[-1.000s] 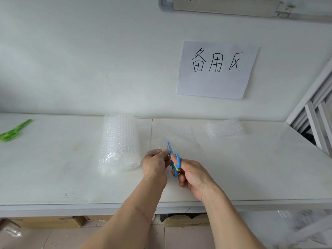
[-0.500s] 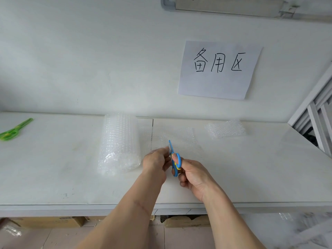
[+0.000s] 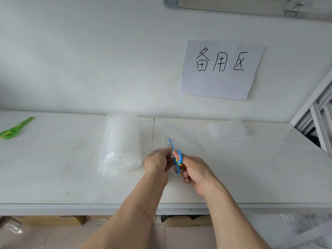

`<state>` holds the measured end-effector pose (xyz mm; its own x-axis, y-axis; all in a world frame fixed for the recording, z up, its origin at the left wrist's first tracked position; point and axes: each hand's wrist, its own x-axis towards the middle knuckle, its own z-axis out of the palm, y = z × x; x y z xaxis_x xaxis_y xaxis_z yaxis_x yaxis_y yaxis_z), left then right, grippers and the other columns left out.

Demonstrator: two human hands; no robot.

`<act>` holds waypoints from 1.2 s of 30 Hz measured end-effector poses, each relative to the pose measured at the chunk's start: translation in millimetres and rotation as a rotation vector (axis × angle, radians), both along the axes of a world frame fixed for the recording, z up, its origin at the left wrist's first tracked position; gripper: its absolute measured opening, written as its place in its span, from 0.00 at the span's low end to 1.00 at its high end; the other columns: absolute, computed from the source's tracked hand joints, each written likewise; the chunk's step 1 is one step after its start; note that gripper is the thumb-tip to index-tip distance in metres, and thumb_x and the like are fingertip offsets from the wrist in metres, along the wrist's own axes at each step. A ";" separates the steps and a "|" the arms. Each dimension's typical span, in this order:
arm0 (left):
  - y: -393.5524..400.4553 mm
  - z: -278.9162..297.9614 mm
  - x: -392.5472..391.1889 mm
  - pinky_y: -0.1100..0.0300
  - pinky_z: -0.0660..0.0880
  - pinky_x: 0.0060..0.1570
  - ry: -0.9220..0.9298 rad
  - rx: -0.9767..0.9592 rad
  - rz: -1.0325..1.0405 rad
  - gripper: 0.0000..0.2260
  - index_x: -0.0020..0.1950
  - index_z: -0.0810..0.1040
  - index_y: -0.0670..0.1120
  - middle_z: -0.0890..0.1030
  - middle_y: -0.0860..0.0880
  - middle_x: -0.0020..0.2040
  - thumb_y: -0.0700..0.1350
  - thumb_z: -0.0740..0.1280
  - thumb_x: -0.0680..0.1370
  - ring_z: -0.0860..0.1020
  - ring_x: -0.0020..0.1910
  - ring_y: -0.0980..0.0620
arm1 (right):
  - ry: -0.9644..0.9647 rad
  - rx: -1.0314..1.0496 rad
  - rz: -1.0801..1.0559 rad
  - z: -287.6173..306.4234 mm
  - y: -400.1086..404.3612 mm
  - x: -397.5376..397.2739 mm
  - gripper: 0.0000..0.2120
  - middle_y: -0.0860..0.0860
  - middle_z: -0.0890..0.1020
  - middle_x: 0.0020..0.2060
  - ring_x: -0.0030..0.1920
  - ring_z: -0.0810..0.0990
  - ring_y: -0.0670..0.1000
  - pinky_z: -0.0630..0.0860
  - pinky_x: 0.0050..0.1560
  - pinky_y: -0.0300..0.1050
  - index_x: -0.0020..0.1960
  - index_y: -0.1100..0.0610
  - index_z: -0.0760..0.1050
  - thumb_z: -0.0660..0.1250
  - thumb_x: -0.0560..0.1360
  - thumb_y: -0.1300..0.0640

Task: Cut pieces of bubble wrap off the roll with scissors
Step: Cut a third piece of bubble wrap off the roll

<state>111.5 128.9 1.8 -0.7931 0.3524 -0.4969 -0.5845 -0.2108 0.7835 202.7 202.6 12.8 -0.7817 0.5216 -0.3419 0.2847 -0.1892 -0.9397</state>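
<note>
At a white counter [image 3: 53, 177], the left hand [image 3: 158, 162] pinches the unrolled bubble wrap sheet [image 3: 177, 135] taut; the right hand [image 3: 195, 169], gripping blue scissors [image 3: 177, 159], aims blades away along the cut; the roll [image 3: 120, 142] lies just left, a cut piece [image 3: 227, 128] set aside right.

bubble wrap roll [image 3: 120, 142]: clear plastic, bumpy, glossy
blue scissors [image 3: 177, 158]: smooth plastic handles
green scissors [image 3: 15, 128]: smooth plastic
table [image 3: 53, 168]: white, smooth, slightly scuffed
sign [image 3: 221, 69]: matt white paper
cut piece [image 3: 227, 129]: clear bubbled plastic
</note>
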 end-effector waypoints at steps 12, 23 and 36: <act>5.2 1.2 -0.1 0.51 0.80 0.48 -0.038 -0.041 0.008 0.06 0.43 0.79 0.38 0.80 0.41 0.40 0.40 0.70 0.76 0.78 0.36 0.45 | -0.030 0.020 0.005 -1.2 2.1 1.6 0.21 0.50 0.80 0.30 0.26 0.63 0.46 0.60 0.27 0.39 0.44 0.57 0.82 0.73 0.68 0.38; 2.0 2.6 1.3 0.51 0.81 0.48 -0.031 -0.037 0.003 0.05 0.48 0.80 0.37 0.82 0.39 0.45 0.39 0.69 0.76 0.80 0.36 0.44 | -0.041 0.036 0.027 1.0 5.0 -1.9 0.25 0.49 0.79 0.30 0.25 0.61 0.46 0.58 0.26 0.39 0.50 0.64 0.83 0.73 0.70 0.40; 6.8 1.1 0.3 0.54 0.77 0.41 -0.087 -0.023 0.045 0.10 0.44 0.79 0.38 0.78 0.41 0.35 0.45 0.73 0.73 0.75 0.33 0.45 | -0.046 0.057 0.056 2.5 8.5 -2.5 0.26 0.51 0.80 0.33 0.26 0.62 0.46 0.58 0.27 0.39 0.51 0.65 0.82 0.72 0.71 0.41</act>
<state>111.7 135.7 2.9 -0.7614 0.3051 -0.5720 -0.6408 -0.2210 0.7352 200.2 211.1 15.3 -0.7945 0.4970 -0.3489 0.3365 -0.1181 -0.9343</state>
